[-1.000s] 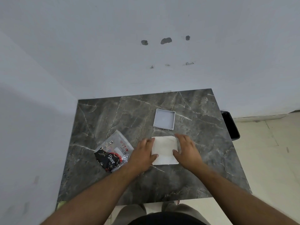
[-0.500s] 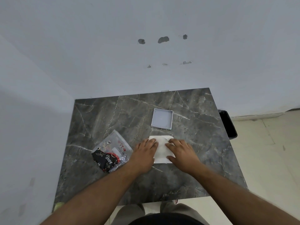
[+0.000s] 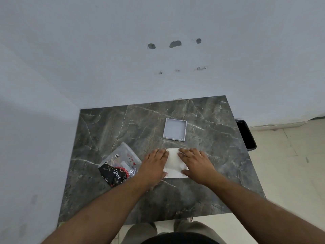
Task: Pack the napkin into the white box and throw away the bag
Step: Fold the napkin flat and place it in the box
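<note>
A white napkin (image 3: 173,161) lies folded on the dark marble table (image 3: 211,182), near its middle. My left hand (image 3: 154,165) lies flat on the napkin's left side. My right hand (image 3: 197,164) presses on its right side, the fingers spread over the fold. Only a narrow strip of napkin shows between the hands. The shallow white box (image 3: 175,129) sits open just beyond the napkin, nothing inside it. A clear and black bag (image 3: 119,166) with red print lies on the table to the left of my left hand.
A black bin (image 3: 246,134) stands on the floor beside the table's right edge. White walls close off the far and left sides. Pale floor tiles lie to the right.
Both hands have slid inward over the napkin, folding it narrower. The box and the bag have stayed in place.
</note>
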